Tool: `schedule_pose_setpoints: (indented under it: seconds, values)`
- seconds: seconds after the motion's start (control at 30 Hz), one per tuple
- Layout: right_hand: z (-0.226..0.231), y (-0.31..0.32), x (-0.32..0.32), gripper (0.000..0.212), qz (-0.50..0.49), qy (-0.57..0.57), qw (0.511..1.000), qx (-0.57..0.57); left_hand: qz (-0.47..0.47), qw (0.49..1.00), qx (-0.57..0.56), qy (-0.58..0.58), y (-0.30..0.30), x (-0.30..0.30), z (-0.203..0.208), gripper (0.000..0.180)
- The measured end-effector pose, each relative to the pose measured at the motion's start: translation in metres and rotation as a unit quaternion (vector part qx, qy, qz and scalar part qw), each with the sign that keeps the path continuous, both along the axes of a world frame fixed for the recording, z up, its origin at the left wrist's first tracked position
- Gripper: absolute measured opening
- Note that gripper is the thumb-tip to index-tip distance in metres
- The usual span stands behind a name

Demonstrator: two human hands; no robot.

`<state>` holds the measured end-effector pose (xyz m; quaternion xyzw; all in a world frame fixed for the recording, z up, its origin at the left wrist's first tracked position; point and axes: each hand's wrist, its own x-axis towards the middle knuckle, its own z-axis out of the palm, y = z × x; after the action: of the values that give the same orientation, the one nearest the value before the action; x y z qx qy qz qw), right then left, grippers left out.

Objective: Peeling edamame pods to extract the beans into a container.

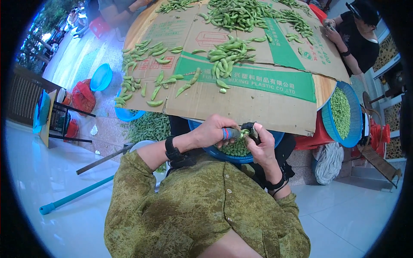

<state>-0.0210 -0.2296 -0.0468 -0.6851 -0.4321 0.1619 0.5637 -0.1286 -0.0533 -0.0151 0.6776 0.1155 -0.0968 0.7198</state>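
Both hands meet in front of me over a blue basket (277, 136) with shelled green beans (234, 148) in it. A small green bean pod (244, 133) is pinched between their fingertips, partly hidden by them. My left hand (215, 130), a blue and red wrap on one finger, closes on the pod from the left. From the right, my right hand (263, 145) grips it, with black coverings on its fingers. Just beyond, flattened cardboard (202, 109) covers the table and carries a small pile of pods (228, 56) and several scattered ones.
A larger heap of pods (236, 15) lies farther back. At the right stands a blue basket of shelled beans (340, 114); a person in black (361, 38) works beyond it. More pods (150, 127) lie low at the left, near a teal pole (81, 195).
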Motion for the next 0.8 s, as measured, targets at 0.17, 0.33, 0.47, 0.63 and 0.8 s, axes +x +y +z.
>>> schedule_pose_setpoints:
  seconds: [0.17, 0.33, 0.47, 0.63, 0.8]
  values:
    - [0.004, 0.004, -0.004, 0.021, 0.002, 0.046, 0.999, 0.010, 0.052, 0.985, 0.127, -0.102, -0.005, 0.003, -0.014, 0.014]
    - [-0.004, 0.005, -0.007, 0.022, -0.017, 0.021, 0.999, 0.026, 0.064, 0.969, 0.188, -0.144, -0.012, 0.003, -0.010, 0.012]
    - [-0.014, 0.010, -0.007, 0.020, -0.068, -0.039, 0.994, 0.083, -0.032, 0.934, 0.320, -0.153, -0.014, -0.002, -0.005, 0.010]
    - [-0.014, 0.000, -0.002, 0.018, -0.048, -0.116, 0.990, 0.071, 0.058, 0.788, 0.584, -0.185, 0.026, -0.015, 0.028, 0.019]
    - [-0.006, -0.002, -0.003, 0.019, -0.022, -0.101, 0.993, 0.054, 0.088, 0.716, 0.653, -0.229, 0.075, 0.004, 0.022, 0.024]
